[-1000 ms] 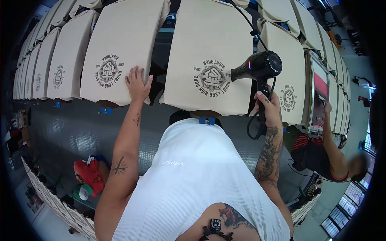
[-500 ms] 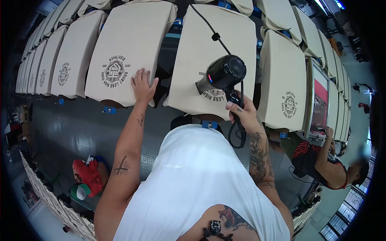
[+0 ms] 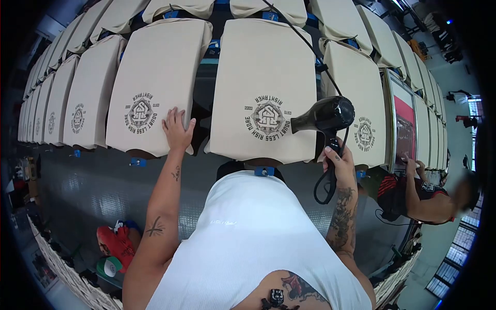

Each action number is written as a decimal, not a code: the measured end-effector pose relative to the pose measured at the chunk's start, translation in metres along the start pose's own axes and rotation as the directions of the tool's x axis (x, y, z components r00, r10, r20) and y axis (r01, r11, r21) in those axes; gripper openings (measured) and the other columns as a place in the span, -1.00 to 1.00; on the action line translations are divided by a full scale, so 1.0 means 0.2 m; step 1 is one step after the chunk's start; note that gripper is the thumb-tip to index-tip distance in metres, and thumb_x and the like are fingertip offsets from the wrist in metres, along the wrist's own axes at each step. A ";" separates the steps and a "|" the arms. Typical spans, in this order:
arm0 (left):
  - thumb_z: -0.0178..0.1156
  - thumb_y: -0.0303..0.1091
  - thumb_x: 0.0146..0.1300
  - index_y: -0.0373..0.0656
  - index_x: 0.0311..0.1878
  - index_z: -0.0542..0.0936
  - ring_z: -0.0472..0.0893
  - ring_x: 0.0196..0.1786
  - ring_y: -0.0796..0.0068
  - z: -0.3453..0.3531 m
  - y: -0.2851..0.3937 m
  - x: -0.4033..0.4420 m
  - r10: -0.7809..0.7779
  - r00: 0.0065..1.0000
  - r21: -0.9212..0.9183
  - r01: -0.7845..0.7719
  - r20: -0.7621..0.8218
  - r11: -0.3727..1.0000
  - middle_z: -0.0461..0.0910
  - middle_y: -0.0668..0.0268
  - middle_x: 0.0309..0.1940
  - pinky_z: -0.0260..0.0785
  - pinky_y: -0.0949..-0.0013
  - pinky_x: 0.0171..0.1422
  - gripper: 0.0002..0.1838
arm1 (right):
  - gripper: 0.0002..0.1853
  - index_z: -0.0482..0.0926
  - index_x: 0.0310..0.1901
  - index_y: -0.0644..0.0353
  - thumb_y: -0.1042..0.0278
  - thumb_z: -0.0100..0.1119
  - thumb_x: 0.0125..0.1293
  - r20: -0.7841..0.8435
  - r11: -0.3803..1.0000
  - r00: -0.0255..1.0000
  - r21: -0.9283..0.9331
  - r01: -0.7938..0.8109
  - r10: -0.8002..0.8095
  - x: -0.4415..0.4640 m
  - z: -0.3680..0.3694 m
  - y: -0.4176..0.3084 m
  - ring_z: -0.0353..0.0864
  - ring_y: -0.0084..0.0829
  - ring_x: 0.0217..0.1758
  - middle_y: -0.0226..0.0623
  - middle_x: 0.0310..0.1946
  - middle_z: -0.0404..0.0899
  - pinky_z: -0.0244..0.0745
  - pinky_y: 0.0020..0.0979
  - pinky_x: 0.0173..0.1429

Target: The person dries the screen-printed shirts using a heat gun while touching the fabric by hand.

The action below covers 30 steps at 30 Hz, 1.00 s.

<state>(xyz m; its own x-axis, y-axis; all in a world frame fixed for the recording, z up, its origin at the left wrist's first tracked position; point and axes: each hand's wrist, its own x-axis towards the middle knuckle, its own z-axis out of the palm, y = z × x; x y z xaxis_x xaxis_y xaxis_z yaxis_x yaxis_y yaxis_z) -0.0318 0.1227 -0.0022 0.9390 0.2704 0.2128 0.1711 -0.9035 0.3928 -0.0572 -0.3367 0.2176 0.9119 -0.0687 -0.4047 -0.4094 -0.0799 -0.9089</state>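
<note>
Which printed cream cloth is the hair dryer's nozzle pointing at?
The cream cloth directly ahead of the white top: the hair dryer faces its logo from the right. The next cloth leftward has the left hand on it.

One head-worn camera looks forward and steeply down through a very wide round lens, its corners black; the wearer's white top (image 3: pixel 253 235) sits close at lower centre, cloth-covered boards (image 3: pixel 265 59) spread farther off across the upper frame, windows (image 3: pixel 453 256) lean at lower right

Glossy black plastic hair dryer (image 3: pixel 337 114); smooth, matt cream cloth (image 3: pixel 266 62); screen frame (image 3: pixel 391 111) apparently metal.
</note>
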 end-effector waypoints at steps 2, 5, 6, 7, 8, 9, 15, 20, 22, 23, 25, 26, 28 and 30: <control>0.13 0.10 0.31 -0.07 0.25 0.46 0.11 0.54 0.14 0.00 0.00 0.00 -0.003 1.000 -0.002 0.003 0.003 1.000 0.25 0.18 0.41 -0.26 -0.21 0.56 -0.42 | -0.55 0.41 0.21 0.28 0.32 0.23 0.33 -0.023 1.000 0.999 -0.005 0.023 -0.023 0.05 -0.02 -0.01 0.46 -0.63 -0.56 -0.43 -0.43 0.54 0.39 -0.57 -0.48; 0.13 0.10 0.31 -0.07 0.25 0.46 0.12 0.53 0.14 0.01 0.00 0.01 -0.008 1.000 0.011 0.008 0.006 1.000 0.25 0.18 0.41 -0.25 -0.21 0.56 -0.43 | -0.58 0.43 0.18 0.25 0.33 0.23 0.34 -0.035 0.998 0.998 -0.028 0.054 -0.055 0.13 -0.01 -0.03 0.46 -0.62 -0.56 -0.43 -0.42 0.53 0.38 -0.56 -0.47; 0.13 0.11 0.31 -0.07 0.24 0.47 0.12 0.53 0.14 0.01 0.00 0.01 -0.010 1.000 0.012 0.010 0.008 1.000 0.25 0.18 0.41 -0.25 -0.21 0.56 -0.43 | -0.58 0.43 0.18 0.25 0.33 0.23 0.34 -0.030 0.998 0.998 -0.029 0.055 -0.056 0.16 0.00 -0.05 0.46 -0.62 -0.56 -0.43 -0.42 0.53 0.38 -0.56 -0.47; 0.13 0.11 0.31 -0.07 0.24 0.47 0.12 0.53 0.15 0.01 0.00 0.01 -0.013 1.000 0.015 0.013 0.009 1.000 0.25 0.18 0.41 -0.24 -0.20 0.56 -0.43 | -0.59 0.44 0.17 0.25 0.33 0.23 0.34 -0.020 0.999 0.999 0.001 0.049 -0.049 0.19 0.02 -0.07 0.46 -0.62 -0.56 -0.43 -0.42 0.53 0.39 -0.56 -0.47; 0.13 0.11 0.31 -0.07 0.24 0.47 0.12 0.53 0.15 0.01 0.01 0.01 -0.019 1.000 0.018 0.019 0.004 1.000 0.25 0.18 0.41 -0.24 -0.20 0.56 -0.43 | -0.60 0.45 0.16 0.25 0.33 0.22 0.34 -0.007 0.999 0.999 0.031 0.043 -0.042 0.22 0.04 -0.09 0.46 -0.62 -0.56 -0.43 -0.42 0.54 0.39 -0.55 -0.47; 0.13 0.10 0.31 -0.05 0.25 0.47 0.13 0.53 0.17 0.01 0.01 0.01 -0.013 1.000 0.028 0.013 -0.004 1.000 0.25 0.20 0.40 -0.23 -0.19 0.56 -0.44 | -0.67 0.48 0.08 0.24 0.33 0.22 0.35 -0.005 0.998 0.998 0.014 0.065 -0.065 0.24 0.06 -0.10 0.47 -0.62 -0.55 -0.42 -0.41 0.54 0.39 -0.56 -0.47; 0.14 0.07 0.30 -0.04 0.25 0.47 0.15 0.51 0.20 0.01 0.05 -0.03 -0.010 1.000 0.043 0.011 -0.030 0.999 0.27 0.22 0.39 -0.21 -0.17 0.56 -0.45 | -0.75 0.49 -0.03 0.21 0.33 0.23 0.34 0.129 0.996 0.989 0.059 0.071 -0.078 0.34 0.18 -0.08 0.48 -0.62 -0.57 -0.42 -0.41 0.54 0.39 -0.57 -0.50; 0.16 0.09 0.28 -0.05 0.22 0.48 0.12 0.53 0.17 0.00 0.09 -0.06 -0.029 1.000 0.012 0.029 -0.007 1.000 0.26 0.21 0.39 -0.24 -0.16 0.57 -0.44 | -0.59 0.43 0.15 0.26 0.32 0.25 0.33 0.302 0.997 0.951 0.038 0.062 -0.070 0.33 0.31 -0.05 0.49 -0.62 -0.58 -0.41 -0.41 0.55 0.41 -0.56 -0.51; 0.17 0.09 0.27 -0.04 0.22 0.48 0.12 0.53 0.18 0.00 0.09 -0.05 -0.027 1.000 0.018 0.027 -0.004 0.999 0.27 0.21 0.38 -0.24 -0.16 0.57 -0.44 | -0.52 0.40 0.20 0.30 0.31 0.27 0.32 0.369 1.000 0.929 0.018 0.013 -0.018 0.32 0.35 -0.05 0.50 -0.61 -0.58 -0.39 -0.41 0.55 0.42 -0.55 -0.51; 0.17 0.09 0.27 -0.04 0.22 0.48 0.12 0.53 0.18 0.00 0.09 -0.05 -0.028 1.000 0.019 0.028 -0.002 0.999 0.27 0.21 0.38 -0.24 -0.16 0.57 -0.44 | -0.52 0.39 0.20 0.30 0.31 0.26 0.32 0.385 1.000 0.923 0.006 0.001 -0.003 0.30 0.36 -0.06 0.50 -0.61 -0.58 -0.39 -0.42 0.55 0.42 -0.55 -0.51; 0.17 0.09 0.27 -0.04 0.21 0.49 0.12 0.53 0.18 -0.01 0.10 -0.05 -0.026 1.000 0.011 0.027 -0.009 1.000 0.27 0.21 0.38 -0.24 -0.17 0.57 -0.45 | -0.52 0.39 0.20 0.31 0.32 0.26 0.32 0.404 1.000 0.915 -0.003 -0.010 0.011 0.28 0.34 -0.07 0.50 -0.61 -0.58 -0.39 -0.42 0.55 0.42 -0.55 -0.51; 0.17 0.09 0.27 -0.04 0.21 0.49 0.12 0.53 0.18 0.00 0.09 -0.05 -0.026 1.000 0.010 0.026 -0.009 1.000 0.27 0.21 0.38 -0.24 -0.17 0.57 -0.45 | -0.53 0.39 0.19 0.31 0.32 0.26 0.32 0.384 1.000 0.923 -0.001 0.001 -0.001 0.27 0.33 -0.07 0.50 -0.61 -0.57 -0.39 -0.41 0.55 0.42 -0.55 -0.51; 0.17 0.09 0.27 -0.05 0.21 0.49 0.13 0.53 0.17 0.01 0.07 -0.04 -0.015 1.000 0.007 0.015 -0.024 1.000 0.27 0.21 0.38 -0.23 -0.18 0.57 -0.45 | -0.53 0.39 0.19 0.31 0.32 0.25 0.32 0.359 1.000 0.933 0.000 0.016 -0.015 0.25 0.29 -0.07 0.50 -0.61 -0.57 -0.39 -0.41 0.55 0.43 -0.55 -0.51; 0.17 0.09 0.27 -0.06 0.21 0.49 0.14 0.52 0.17 0.01 0.06 -0.04 -0.014 1.000 -0.005 0.014 -0.022 1.000 0.27 0.20 0.38 -0.23 -0.18 0.57 -0.45 | -0.54 0.39 0.18 0.30 0.31 0.25 0.32 0.259 0.999 0.965 0.014 0.032 -0.034 0.25 0.21 -0.06 0.50 -0.61 -0.57 -0.39 -0.39 0.55 0.42 -0.56 -0.51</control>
<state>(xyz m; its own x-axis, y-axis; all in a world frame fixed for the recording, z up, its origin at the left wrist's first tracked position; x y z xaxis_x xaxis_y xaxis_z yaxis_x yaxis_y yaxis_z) -0.0363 0.1089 -0.0010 0.9298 0.2904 0.2263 0.1830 -0.8978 0.4005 -0.0062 -0.2984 0.2039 0.9020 0.1944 -0.3856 -0.3797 -0.0686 -0.9226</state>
